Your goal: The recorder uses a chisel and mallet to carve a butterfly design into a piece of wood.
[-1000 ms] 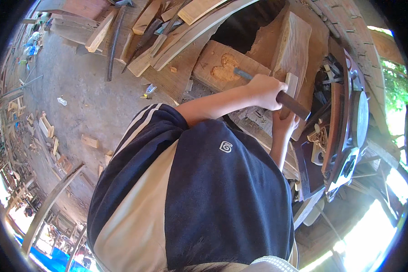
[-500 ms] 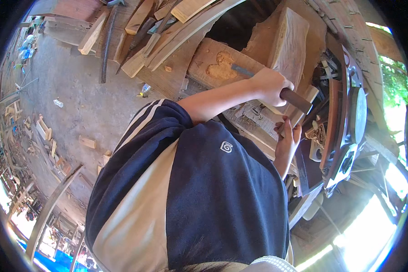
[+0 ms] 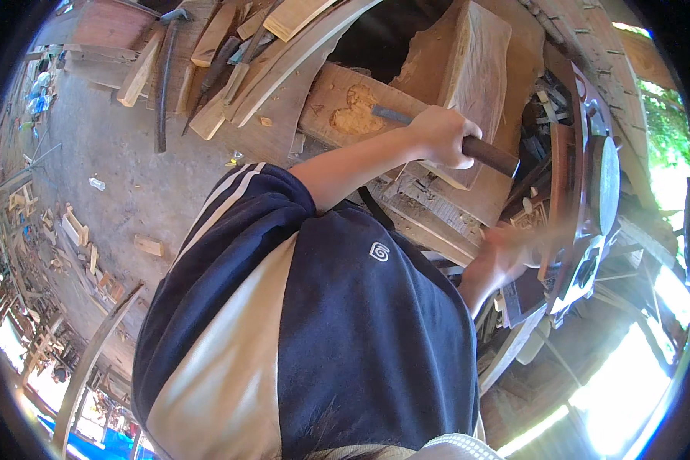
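One dark blue shirt (image 3: 376, 337) with a pale panel, sleeve edged with two white stripes; nearest item. One right hand (image 3: 498, 257), low at the right, blurred, with a tan smear beside it; state of its grip and what it may hold cannot be told. One left hand (image 3: 441, 136), arm reaching across the front, grip closed round the brown handle of a chisel (image 3: 492, 156). Blade grey, pointing left over the board, its end at the right edge of the hollow; whether it touches cannot be told. Several rough planks (image 3: 437, 211), stacked below the left hand. One pale board (image 3: 326, 111), lying just beyond the left forearm, with a lobed hollow (image 3: 358, 115) cut in its face. One thick plank (image 3: 475, 61), right of the board, lying on a broad brown slab (image 3: 425, 65). One piece of reddish-brown furniture (image 3: 561, 184), at the right, with a grey disc (image 3: 607, 186) beside it. One long curved plank (image 3: 307, 61), upper left of the board. One hammer (image 3: 162, 100), dark handle, near loose offcuts. One grey floor (image 3: 115, 161), at the left, carrying one small wooden block (image 3: 148, 244). Green leaves (image 3: 663, 138), farthest, outside at the right.
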`<state>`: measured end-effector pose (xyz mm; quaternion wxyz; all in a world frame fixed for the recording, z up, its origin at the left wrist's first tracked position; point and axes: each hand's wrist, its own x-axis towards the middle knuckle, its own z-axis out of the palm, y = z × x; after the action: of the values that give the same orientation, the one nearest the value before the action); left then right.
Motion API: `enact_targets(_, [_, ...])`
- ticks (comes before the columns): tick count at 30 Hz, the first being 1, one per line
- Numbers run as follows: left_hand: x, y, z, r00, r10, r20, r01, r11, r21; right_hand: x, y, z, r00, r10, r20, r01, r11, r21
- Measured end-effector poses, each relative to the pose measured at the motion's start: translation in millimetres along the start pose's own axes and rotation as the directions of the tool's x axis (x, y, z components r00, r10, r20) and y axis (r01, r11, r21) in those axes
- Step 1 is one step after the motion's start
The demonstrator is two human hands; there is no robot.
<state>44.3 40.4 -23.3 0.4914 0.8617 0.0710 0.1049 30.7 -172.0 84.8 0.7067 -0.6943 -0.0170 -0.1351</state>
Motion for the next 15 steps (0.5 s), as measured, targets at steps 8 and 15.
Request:
enact_targets(8, [-8.5,-8.0,7.7,0.997,0.012,0.081,-0.019,0.996,0.084,22.0,-20.8,-17.1,0.993,0.068,0.096,-0.083,0.983,0.165])
enact_targets(15, [-10.2,-16.5,0.3,0.999,0.025,0.031,-0.029,0.994,0.107,5.2,-1.6,-14.9,0.614,0.659,0.435,-0.418,0.739,-0.529])
